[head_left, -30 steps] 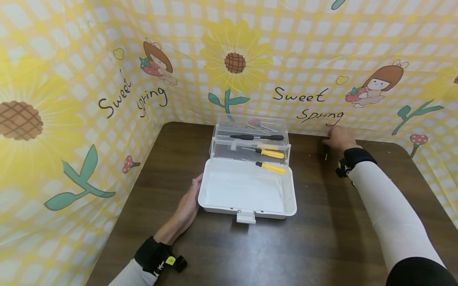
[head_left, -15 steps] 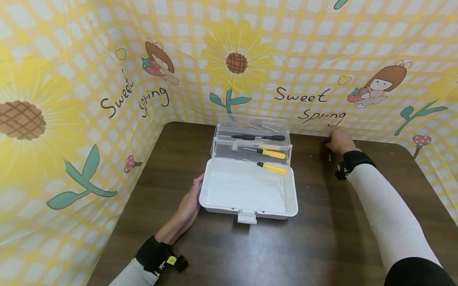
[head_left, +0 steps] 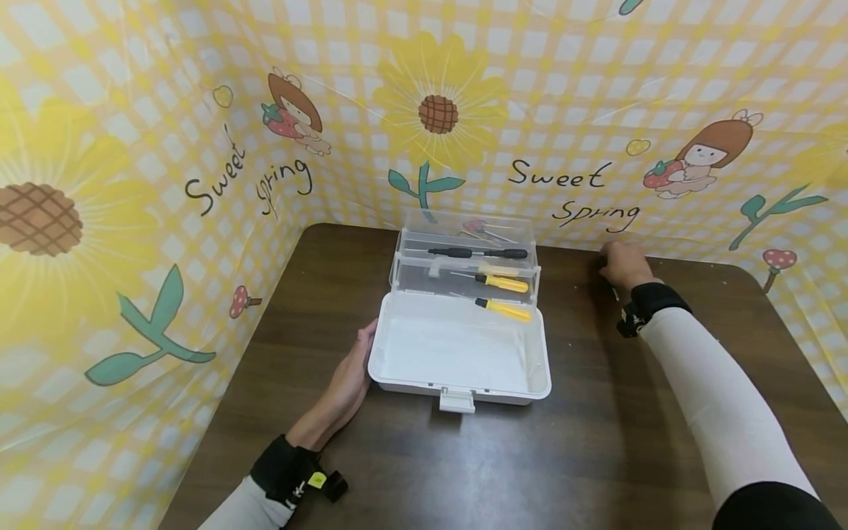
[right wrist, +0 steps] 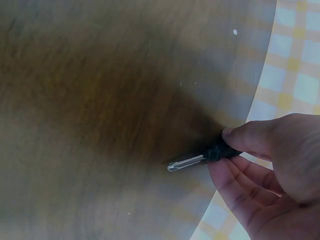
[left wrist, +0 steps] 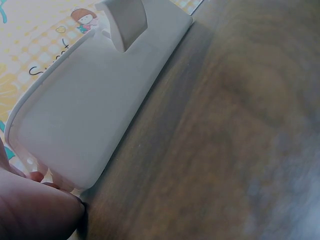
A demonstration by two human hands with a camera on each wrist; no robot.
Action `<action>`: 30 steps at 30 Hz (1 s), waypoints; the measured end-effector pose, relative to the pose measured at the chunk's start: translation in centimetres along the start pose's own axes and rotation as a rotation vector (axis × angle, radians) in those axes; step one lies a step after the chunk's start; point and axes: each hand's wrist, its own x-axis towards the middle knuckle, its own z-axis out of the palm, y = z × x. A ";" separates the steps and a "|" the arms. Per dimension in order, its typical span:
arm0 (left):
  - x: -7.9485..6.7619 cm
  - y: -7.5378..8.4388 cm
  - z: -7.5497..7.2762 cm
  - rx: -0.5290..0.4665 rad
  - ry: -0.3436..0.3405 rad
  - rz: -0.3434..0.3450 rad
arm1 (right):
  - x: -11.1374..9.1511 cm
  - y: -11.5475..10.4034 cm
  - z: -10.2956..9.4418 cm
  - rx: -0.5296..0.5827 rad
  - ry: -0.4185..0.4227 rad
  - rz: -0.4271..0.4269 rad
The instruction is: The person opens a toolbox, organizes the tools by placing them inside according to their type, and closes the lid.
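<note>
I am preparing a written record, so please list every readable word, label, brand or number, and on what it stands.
"Sweet Spring": yellow gingham cloth, left side.
"Sweet Spring": same cloth, far side.
White lettering, black left wrist strap: too small to read.
Yellow label beside that strap: too small to read.
No brand or number readable.

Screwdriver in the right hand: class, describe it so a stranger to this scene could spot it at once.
On the brown table, look right of the open white box, to the far edge. There the right hand pinches the screwdriver by its black handle. Unlike the other visible tools, it is outside the box.
</note>
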 end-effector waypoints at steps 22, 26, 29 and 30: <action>0.0 0.1 -0.1 0.011 0.002 -0.036 | -3.2 -2.7 1.0 0.053 0.000 -0.228; 0.0 0.1 -0.1 0.008 0.004 -0.034 | -3.5 -3.0 1.1 0.061 -0.006 -0.305; -0.1 0.1 -0.1 0.005 0.006 -0.032 | -3.7 -3.2 1.0 0.055 -0.009 -0.347; 0.0 0.1 -0.1 0.006 0.006 -0.033 | -3.8 -3.3 1.1 0.052 -0.010 -0.354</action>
